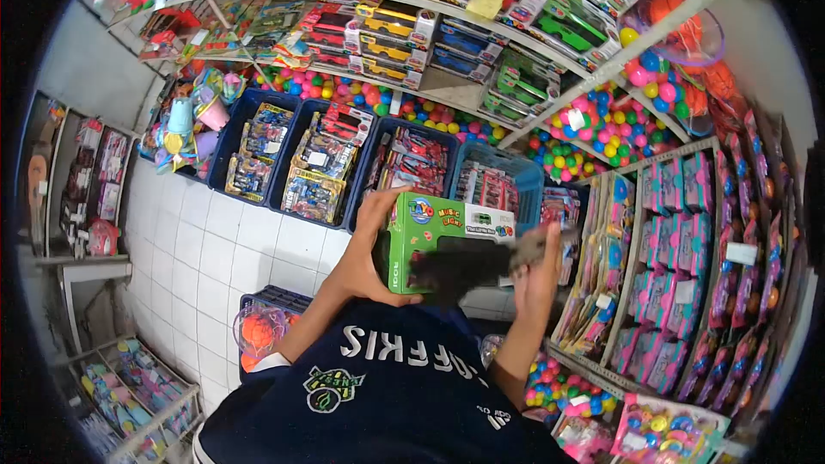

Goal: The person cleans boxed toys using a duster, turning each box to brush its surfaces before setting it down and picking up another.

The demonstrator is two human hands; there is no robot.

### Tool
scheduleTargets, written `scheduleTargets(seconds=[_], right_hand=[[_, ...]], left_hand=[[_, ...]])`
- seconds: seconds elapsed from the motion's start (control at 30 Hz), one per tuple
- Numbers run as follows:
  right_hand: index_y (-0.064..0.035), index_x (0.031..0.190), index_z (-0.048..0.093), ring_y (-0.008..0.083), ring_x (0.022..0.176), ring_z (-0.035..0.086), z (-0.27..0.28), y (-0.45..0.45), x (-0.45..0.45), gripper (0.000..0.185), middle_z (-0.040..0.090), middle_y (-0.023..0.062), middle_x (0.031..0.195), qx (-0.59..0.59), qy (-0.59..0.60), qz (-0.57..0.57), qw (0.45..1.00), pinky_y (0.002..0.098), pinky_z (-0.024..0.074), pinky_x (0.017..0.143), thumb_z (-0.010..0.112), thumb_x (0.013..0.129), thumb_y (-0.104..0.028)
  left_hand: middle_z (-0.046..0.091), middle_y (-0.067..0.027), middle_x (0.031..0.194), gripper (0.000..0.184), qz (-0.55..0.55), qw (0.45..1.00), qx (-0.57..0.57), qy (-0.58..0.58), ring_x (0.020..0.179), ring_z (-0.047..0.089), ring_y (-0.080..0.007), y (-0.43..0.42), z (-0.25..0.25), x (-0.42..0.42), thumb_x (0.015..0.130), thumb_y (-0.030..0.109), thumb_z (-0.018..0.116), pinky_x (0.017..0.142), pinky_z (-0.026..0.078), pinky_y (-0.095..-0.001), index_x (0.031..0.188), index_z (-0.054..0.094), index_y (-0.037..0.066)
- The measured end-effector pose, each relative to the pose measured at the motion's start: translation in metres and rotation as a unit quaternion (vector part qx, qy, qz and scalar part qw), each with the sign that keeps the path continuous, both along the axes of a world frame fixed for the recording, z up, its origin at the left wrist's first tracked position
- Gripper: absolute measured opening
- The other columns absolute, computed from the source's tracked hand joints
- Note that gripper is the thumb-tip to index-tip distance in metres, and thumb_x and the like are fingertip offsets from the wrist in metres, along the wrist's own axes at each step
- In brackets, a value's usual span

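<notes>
My left hand (368, 253) grips the left side of a green toy bus box (434, 216), fingers on its upper edge and thumb below. The box is tilted up before my chest, its printed panel reading "Music Light" and "Tayo". My right hand (534, 279) is closed around the pale end of a dark, soft-looking brush-like thing (468, 268), smeared by motion. Its dark part lies across the lower front of the box, hiding the window there. Whether it touches the box I cannot tell.
Blue crates (258, 198) of packaged toys line the floor ahead, beside a light-blue basket (533, 179). Shelves (430, 86) above hold boxed toy vehicles and colourful balls. Pink-and-teal packages (666, 249) stand at right. A blue crate (292, 296) sits near my left forearm on white tiles.
</notes>
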State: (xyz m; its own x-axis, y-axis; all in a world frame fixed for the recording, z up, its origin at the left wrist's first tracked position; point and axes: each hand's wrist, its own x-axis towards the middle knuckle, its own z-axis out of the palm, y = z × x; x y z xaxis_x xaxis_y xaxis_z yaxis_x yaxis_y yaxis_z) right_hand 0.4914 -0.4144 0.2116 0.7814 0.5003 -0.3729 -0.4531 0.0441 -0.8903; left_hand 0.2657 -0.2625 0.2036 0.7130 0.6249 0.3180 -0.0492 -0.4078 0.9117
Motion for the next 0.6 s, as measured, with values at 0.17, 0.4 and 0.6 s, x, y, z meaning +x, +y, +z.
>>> scheduleTargets(seconds=[0.17, 0.4, 0.6], right_hand=[[-0.0107, 0.088, 0.057, 0.0069, 0.045, 0.041, -0.003, 0.007, -0.018, 0.038, 0.050, -0.0008, 0.061, -0.037, 0.045, 0.082, 0.995, 0.0220, 0.0309, 0.041, 0.058, 0.094, -0.048], [-0.0122, 0.104, 0.047, 0.0092, 0.047, 0.045, -0.010, 0.032, -0.055, 0.030, 0.044, -0.0014, 0.063, -0.024, -0.039, -0.012, 0.999, 0.0251, 0.0327, 0.041, 0.059, 0.095, -0.038], [-0.0132, 0.107, 0.043, 0.0124, 0.047, 0.048, -0.032, 0.030, -0.078, 0.032, 0.052, 0.0040, 0.066, 0.031, -0.011, -0.029, 0.999, 0.0262, 0.0321, 0.041, 0.055, 0.097, -0.041]], left_hand=[[0.041, -0.0195, 0.135, 0.122, -0.009, 0.998, -0.065, -0.013, 0.126, 0.040, -0.0337, 0.000, -0.021, -0.027, 0.041, 0.039, 0.089, 0.108, 0.030, -0.0421, 0.141, 0.033, -0.002], [0.042, -0.0207, 0.134, 0.127, 0.009, 1.000, 0.013, -0.002, 0.122, 0.042, -0.0333, 0.010, -0.044, -0.066, 0.040, 0.049, 0.088, 0.105, 0.033, -0.0432, 0.140, 0.033, -0.006], [0.034, -0.0181, 0.145, 0.133, -0.022, 0.999, -0.043, 0.011, 0.130, 0.041, -0.0305, 0.023, -0.063, -0.096, 0.045, 0.053, 0.088, 0.108, 0.035, -0.0407, 0.147, 0.023, -0.003]])
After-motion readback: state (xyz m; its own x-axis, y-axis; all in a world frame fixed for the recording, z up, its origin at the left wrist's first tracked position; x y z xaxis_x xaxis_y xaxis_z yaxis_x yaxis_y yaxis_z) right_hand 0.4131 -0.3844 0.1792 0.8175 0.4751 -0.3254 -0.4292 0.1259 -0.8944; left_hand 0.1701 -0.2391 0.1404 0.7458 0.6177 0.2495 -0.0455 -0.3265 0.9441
